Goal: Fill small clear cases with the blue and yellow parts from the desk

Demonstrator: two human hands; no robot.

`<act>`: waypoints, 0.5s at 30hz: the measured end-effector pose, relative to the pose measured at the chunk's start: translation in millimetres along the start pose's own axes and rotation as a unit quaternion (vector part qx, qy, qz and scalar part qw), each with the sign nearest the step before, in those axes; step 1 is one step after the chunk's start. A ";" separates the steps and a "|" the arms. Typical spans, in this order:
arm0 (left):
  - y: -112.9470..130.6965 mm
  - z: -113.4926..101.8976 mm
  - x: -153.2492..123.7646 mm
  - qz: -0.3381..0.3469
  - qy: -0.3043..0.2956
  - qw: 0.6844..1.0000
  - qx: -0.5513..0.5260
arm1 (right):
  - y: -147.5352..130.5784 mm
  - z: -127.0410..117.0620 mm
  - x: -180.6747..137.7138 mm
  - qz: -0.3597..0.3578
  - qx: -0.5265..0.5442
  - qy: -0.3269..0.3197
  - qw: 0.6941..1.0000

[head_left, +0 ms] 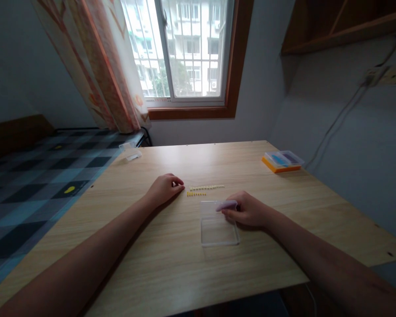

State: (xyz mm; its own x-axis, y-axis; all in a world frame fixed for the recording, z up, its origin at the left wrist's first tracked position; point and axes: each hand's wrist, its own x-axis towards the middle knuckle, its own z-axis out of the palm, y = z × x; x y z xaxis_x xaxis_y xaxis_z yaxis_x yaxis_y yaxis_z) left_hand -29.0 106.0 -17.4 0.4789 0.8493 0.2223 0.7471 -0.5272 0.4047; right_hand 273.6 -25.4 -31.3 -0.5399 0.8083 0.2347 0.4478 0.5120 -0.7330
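Observation:
My right hand [247, 209] grips a clear plastic box [218, 231] by its right side; the box is open, with its lid tilted up at the back. Some fingers show through the clear plastic. In the middle of the table, two rows of tiny pieces lie side by side: a longer row of pale pieces [207, 187] and, nearer me, a shorter row of yellow pieces [196, 194]. Just left of these rows rests my left hand [166, 189], its fingers curled and tips close together. Whether anything small is between them is too small to tell.
An orange case with a clear lid and blue contents [282, 161] lies at the table's back right. Another clear plastic box [131, 152] stands at the back left corner. A bed with a checked cover [36, 176] adjoins the left edge of the wooden table [171, 273].

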 end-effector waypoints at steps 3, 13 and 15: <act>2.4 0.3 -1.2 0.008 0.007 1.000 0.009 | 0.9 -0.5 -0.2 -0.002 -0.004 0.001 1.000; 63.8 -45.3 -45.6 0.053 -0.106 0.988 0.102 | -1.1 -1.3 -0.2 0.002 -0.020 -0.003 1.000; 78.2 -45.6 -62.1 0.072 -0.121 0.986 0.092 | -1.9 -1.5 0.5 0.005 -0.015 -0.009 1.000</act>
State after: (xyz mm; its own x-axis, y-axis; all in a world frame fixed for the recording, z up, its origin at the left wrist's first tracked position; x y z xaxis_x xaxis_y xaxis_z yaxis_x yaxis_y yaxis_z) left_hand -21.3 13.3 40.9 0.6661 0.7448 0.0383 0.7232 -0.6576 0.2111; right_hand 273.6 -25.5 -28.8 -0.5478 0.8083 0.2158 0.4747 0.5127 -0.7154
